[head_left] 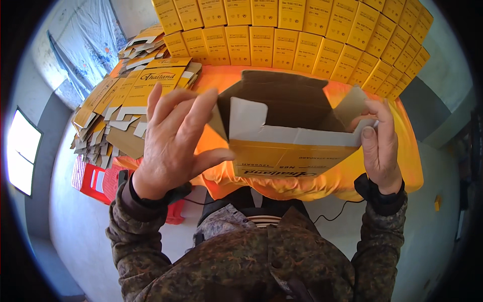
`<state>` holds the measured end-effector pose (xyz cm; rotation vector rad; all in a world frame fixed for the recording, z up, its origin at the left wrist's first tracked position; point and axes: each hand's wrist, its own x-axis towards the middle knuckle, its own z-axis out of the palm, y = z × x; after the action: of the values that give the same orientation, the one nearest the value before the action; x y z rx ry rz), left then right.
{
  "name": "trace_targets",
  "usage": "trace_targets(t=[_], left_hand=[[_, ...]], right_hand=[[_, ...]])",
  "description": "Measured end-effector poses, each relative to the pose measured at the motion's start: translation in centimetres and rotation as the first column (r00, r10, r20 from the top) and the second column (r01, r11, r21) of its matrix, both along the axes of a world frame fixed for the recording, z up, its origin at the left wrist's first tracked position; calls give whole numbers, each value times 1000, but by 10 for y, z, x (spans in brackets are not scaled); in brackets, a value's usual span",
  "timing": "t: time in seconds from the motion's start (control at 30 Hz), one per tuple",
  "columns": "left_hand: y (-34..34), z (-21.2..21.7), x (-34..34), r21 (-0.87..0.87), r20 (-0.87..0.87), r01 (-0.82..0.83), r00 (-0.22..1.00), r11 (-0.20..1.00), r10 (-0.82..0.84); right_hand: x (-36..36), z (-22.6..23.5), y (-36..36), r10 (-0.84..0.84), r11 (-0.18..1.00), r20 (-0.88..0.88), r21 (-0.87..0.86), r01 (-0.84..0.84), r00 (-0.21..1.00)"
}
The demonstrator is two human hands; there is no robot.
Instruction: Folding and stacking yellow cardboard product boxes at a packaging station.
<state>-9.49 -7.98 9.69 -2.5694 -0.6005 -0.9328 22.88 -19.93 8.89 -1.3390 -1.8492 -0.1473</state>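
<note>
Left hand (176, 133): fingers spread beside the left flap (218, 123); contact unclear. Open yellow carton (297, 155): over the orange-covered table (405, 166), mouth up. Right hand (381, 143): pinching carton's near-right corner; light, steady grip advised against creasing.

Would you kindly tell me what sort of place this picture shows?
Probably a small packing room: yellow cartons stand stacked in rows at the far side of an orange tablecloth, flattened cartons are piled to the left, and the right hand holds an open carton.
</note>
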Motion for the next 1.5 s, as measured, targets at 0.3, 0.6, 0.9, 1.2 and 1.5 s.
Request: trace_targets(t=[0.3, 0.6, 0.9, 1.2, 1.5], left_hand=[[-31, -7, 34, 337, 124, 192, 961, 922, -246], [-26, -13, 71, 164, -73, 292, 956, 942, -284], [-36, -14, 74, -115, -184, 167, 965, 979, -186], [-39, -31, 107, 119, -102, 100, 991, 988, -88], [-42, -26, 110, 232, -26, 27, 999, 972, -22]], right_hand=[[-13, 22, 2, 36, 996, 218, -85, -18, 975], [-21, 23, 4, 93, 995, 273, 6, -99, 958], [-13, 9, 12, 83, 993, 306, 57, -105, 948], [-24, 11, 17, 82, 994, 328, 35, -99, 941], [-15, 3, 36, 185, 958, 327, 150, -244, 927]])
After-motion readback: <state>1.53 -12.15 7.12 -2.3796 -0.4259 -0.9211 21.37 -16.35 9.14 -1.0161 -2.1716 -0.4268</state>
